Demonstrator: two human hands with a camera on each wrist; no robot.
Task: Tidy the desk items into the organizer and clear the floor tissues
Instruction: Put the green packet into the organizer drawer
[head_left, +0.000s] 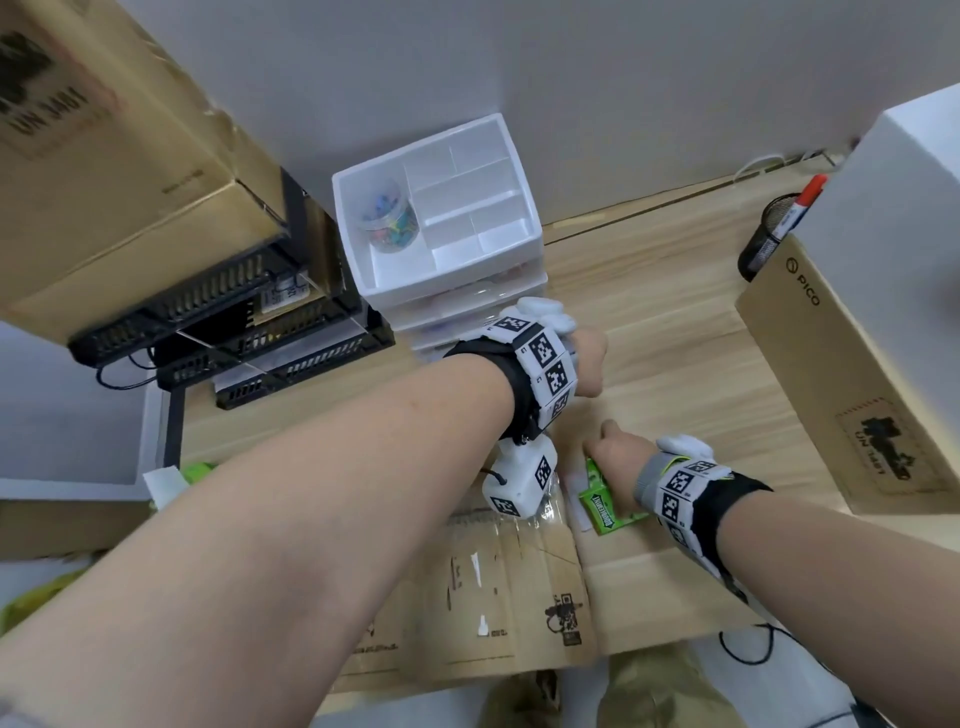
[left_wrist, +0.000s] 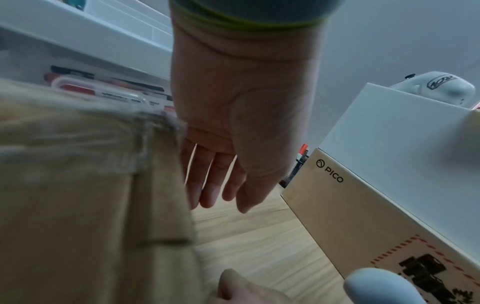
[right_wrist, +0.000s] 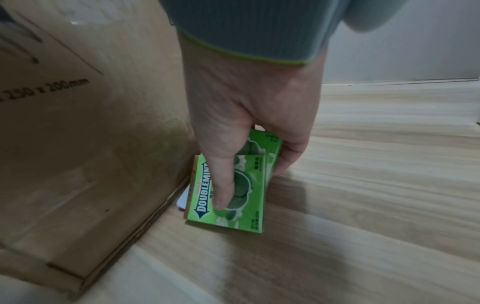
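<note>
Two green Doublemint gum packs (right_wrist: 241, 189) lie stacked on the wooden desk (right_wrist: 363, 205) beside a cardboard box (right_wrist: 78, 144). My right hand (right_wrist: 249, 185) grips them, thumb across the top and fingers down the far side; in the head view the right hand (head_left: 613, 452) covers most of the gum packs (head_left: 605, 506). My left hand (head_left: 589, 369) hovers just in front of the white organizer (head_left: 524, 208), and its fingers (left_wrist: 215, 185) hang straight and hold nothing. A clear jar of coloured clips (head_left: 388, 221) sits in the organizer's left compartment.
A PICO carton (head_left: 831, 374) and a white box (head_left: 909, 197) stand at the right, with a black mesh pen cup (head_left: 763, 244) behind. Black crates (head_left: 234, 322) under a big carton (head_left: 104, 156) fill the left. A flat cardboard box (head_left: 498, 571) lies near the desk's front.
</note>
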